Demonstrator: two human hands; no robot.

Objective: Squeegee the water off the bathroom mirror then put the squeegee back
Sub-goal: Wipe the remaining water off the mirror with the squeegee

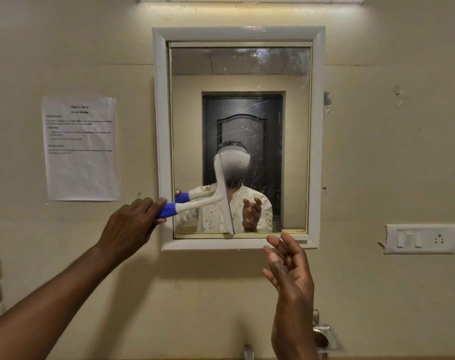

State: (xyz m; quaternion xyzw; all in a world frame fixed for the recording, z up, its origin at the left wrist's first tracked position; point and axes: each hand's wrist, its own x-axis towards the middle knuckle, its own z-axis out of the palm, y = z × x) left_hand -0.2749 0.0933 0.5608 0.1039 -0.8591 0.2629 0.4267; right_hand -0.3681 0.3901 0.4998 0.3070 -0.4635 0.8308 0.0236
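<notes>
A white-framed mirror (pixel 294 157) hangs on the beige wall straight ahead, with water streaks on its right half and along the top. My left hand (pixel 129 224) grips the blue end of a white squeegee (pixel 200 203). Its blade stands nearly upright against the glass, left of the mirror's middle, and reaches down to the bottom edge. My right hand (pixel 290 268) hovers below the mirror's lower right corner, fingers loosely spread, holding nothing. The glass reflects a person in a pale shirt and a dark door.
A printed sheet (pixel 81 149) is taped to the wall left of the mirror. A white switch and socket plate (pixel 420 239) sits at the right. A metal tap or holder (pixel 325 336) shows at the bottom right, partly behind my right forearm.
</notes>
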